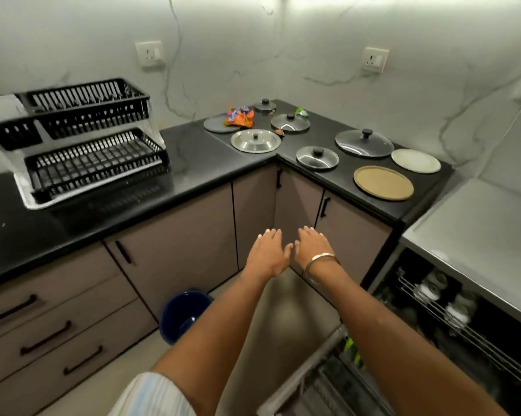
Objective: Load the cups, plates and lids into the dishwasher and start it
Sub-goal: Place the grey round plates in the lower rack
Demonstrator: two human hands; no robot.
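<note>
Both arms reach forward below the corner counter. My left hand [266, 250] and my right hand [312, 244] are flat, palms down, side by side, holding nothing. On the black counter [193, 163] lie several lids: a steel lid [255, 140], a glass lid [317, 157], a large glass lid [364, 143], a lid [290, 122] and a small lid [265, 106] at the back. A tan plate [383, 182], a pale plate [415, 160] and a grey plate [218, 124] lie there too. The dishwasher [451, 307] at lower right stands open, with cups [430, 288] in its upper rack.
An empty black two-tier dish rack [85, 139] stands on the left counter. An orange snack packet [239, 117] lies on the grey plate. A blue bucket [184, 315] sits on the floor by the cabinets. The dishwasher's lower rack [328, 382] is pulled out at bottom.
</note>
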